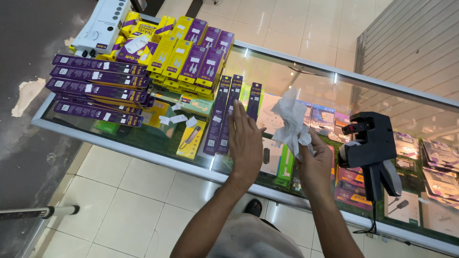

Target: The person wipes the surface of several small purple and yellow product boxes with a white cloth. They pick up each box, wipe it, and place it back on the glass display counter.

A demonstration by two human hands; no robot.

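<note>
My left hand (246, 143) lies flat, fingers together, on the glass counter top (315, 91), touching the near ends of three long dark purple boxes (228, 113). A crumpled white cloth or tissue (289, 125) is gripped in my right hand (313, 165), which holds it up just above the glass, right of my left hand. A black price-label gun (370, 148) stands on the glass right beside my right hand.
Stacks of purple and yellow boxes (184, 55) and long purple boxes (98, 88) cover the counter's left end. A white device (101, 24) lies at the far left corner. Packaged goods show under the glass. Tiled floor lies below the counter's near edge.
</note>
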